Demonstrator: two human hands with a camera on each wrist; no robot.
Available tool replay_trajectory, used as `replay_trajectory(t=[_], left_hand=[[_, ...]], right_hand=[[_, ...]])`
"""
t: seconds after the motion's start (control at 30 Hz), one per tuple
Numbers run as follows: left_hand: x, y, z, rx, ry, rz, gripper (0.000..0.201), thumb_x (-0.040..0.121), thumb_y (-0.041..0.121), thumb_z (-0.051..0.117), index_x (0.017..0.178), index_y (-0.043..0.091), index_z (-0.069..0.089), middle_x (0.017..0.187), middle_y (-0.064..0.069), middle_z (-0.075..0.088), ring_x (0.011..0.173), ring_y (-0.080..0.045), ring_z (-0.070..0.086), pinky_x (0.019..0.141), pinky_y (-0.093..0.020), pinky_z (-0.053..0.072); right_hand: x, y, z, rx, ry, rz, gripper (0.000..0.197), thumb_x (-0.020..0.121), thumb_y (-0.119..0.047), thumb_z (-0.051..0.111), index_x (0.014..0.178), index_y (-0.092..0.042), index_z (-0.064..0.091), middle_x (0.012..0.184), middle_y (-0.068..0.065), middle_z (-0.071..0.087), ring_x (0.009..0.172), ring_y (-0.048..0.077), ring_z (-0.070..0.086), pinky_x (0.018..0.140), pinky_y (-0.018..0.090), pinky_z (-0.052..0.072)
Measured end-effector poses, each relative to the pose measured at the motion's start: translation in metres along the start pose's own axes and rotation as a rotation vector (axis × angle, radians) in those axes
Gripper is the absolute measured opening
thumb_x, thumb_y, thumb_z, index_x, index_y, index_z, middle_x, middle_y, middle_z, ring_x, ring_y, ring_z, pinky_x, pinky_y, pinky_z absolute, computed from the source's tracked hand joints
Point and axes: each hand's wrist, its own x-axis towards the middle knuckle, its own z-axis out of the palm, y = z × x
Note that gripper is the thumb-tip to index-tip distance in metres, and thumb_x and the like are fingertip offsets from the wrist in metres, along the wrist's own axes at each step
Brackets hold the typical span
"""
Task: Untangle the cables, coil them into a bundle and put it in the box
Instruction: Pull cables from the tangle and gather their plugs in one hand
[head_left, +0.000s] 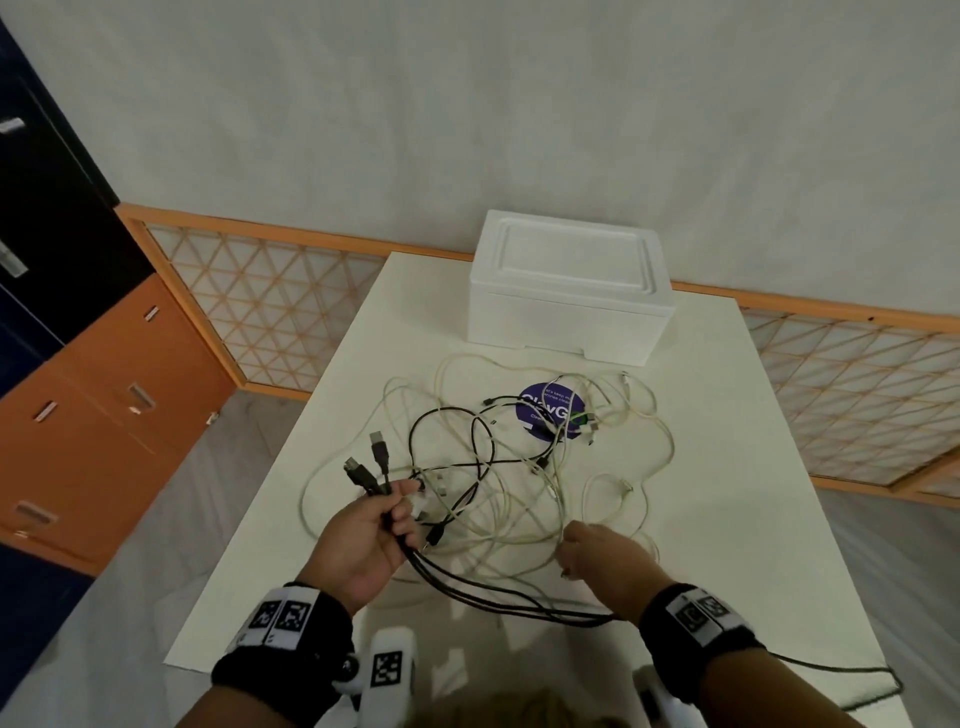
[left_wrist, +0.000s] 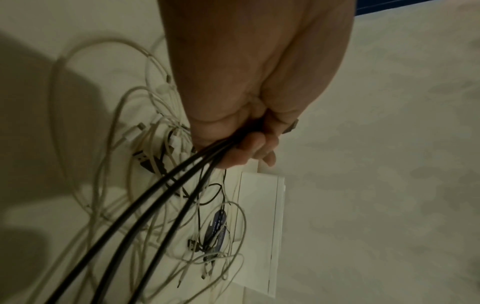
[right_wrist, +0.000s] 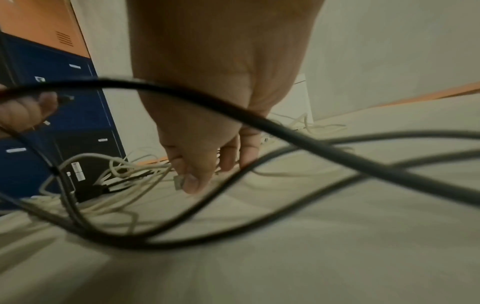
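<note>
- Left hand (head_left: 363, 540) fist around black cables (head_left: 498, 597) (plugs sticking up).
- Right hand (head_left: 602, 564) pinches a white connector (right_wrist: 178, 182) in the white tangle (head_left: 524, 467).
- Box (head_left: 566, 291) lidded, behind tangle; purple sticker (head_left: 553, 413) under cables.

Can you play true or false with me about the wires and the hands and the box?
1. The left hand grips black cables. True.
2. The box is open. False: its lid is on.
3. The right hand is inside the box. False: it is down at the white cables on the table.
4. The cables are coiled in a neat bundle. False: they lie tangled.
5. A purple sticker lies under some cables. True.
</note>
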Motion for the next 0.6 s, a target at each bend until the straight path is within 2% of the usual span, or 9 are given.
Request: replay_trajectory(t=[0.1,0.2,0.27,0.33,0.4,0.47,0.53,0.6], left_hand=[[0.003,0.008,0.011,0.092,-0.040,0.021,0.024,0.097,0.003,0.035,0.094,0.004,0.059,0.065,-0.003,0.053,0.051,-0.011,0.048,0.050,-0.024,0.042],[0.004,0.018,0.026,0.140,-0.110,0.055,0.025,0.097,0.000,0.035,0.096,0.003,0.060,0.074,-0.006,0.063,0.053,-0.009,0.051,0.050,-0.023,0.043],[0.004,0.024,0.041,0.170,-0.179,0.080,0.024,0.096,-0.002,0.038,0.102,0.002,0.061,0.081,-0.007,0.069,0.052,-0.008,0.049,0.049,-0.021,0.043],[0.005,0.026,0.059,0.225,-0.259,0.114,0.025,0.096,0.000,0.041,0.105,0.005,0.064,0.088,-0.007,0.073,0.052,-0.007,0.048,0.050,-0.020,0.042],[0.003,0.026,0.075,0.277,-0.328,0.147,0.023,0.095,0.001,0.046,0.099,0.010,0.067,0.084,-0.007,0.070,0.053,-0.009,0.047,0.050,-0.021,0.040],[0.000,0.026,0.087,0.320,-0.381,0.170,0.021,0.092,0.003,0.052,0.086,0.015,0.069,0.073,-0.009,0.060,0.052,-0.012,0.046,0.050,-0.024,0.038],[0.000,0.029,0.093,0.340,-0.405,0.196,0.019,0.094,0.007,0.052,0.084,0.013,0.066,0.076,-0.012,0.059,0.049,-0.011,0.044,0.049,-0.024,0.036],[0.005,0.035,0.093,0.351,-0.408,0.231,0.019,0.097,0.010,0.048,0.087,0.010,0.064,0.075,-0.007,0.062,0.046,-0.008,0.039,0.048,-0.021,0.034]], right_hand=[[0.004,-0.012,-0.029,0.177,0.082,0.112,0.004,0.093,-0.024,0.050,0.096,-0.021,0.051,0.099,0.000,0.056,0.095,0.022,0.056,0.074,0.031,0.039],[0.004,-0.034,-0.075,0.531,0.328,0.224,0.006,0.090,-0.023,0.057,0.093,-0.023,0.052,0.083,-0.012,0.058,0.079,0.012,0.056,0.069,0.024,0.040],[0.005,-0.054,-0.111,0.742,0.426,0.175,0.012,0.091,-0.014,0.056,0.100,-0.022,0.056,0.080,-0.011,0.061,0.072,0.009,0.058,0.066,0.022,0.047],[0.007,-0.074,-0.141,0.877,0.457,0.065,0.018,0.091,-0.007,0.055,0.102,-0.021,0.058,0.079,-0.003,0.064,0.069,0.011,0.062,0.064,0.024,0.053],[0.010,-0.090,-0.162,0.920,0.504,-0.001,0.016,0.090,-0.004,0.057,0.098,-0.017,0.060,0.079,0.002,0.066,0.070,0.010,0.064,0.061,0.022,0.054],[0.013,-0.099,-0.175,0.980,0.566,-0.037,0.013,0.089,-0.003,0.059,0.096,-0.014,0.062,0.077,-0.002,0.065,0.067,0.005,0.063,0.059,0.018,0.052],[0.018,-0.100,-0.181,1.022,0.637,-0.044,0.017,0.088,-0.005,0.061,0.092,-0.022,0.063,0.076,-0.012,0.064,0.068,0.005,0.063,0.065,0.022,0.055],[0.024,-0.096,-0.180,0.927,0.706,-0.006,0.019,0.088,-0.015,0.064,0.093,-0.032,0.060,0.075,-0.022,0.064,0.070,0.010,0.063,0.067,0.026,0.053]])
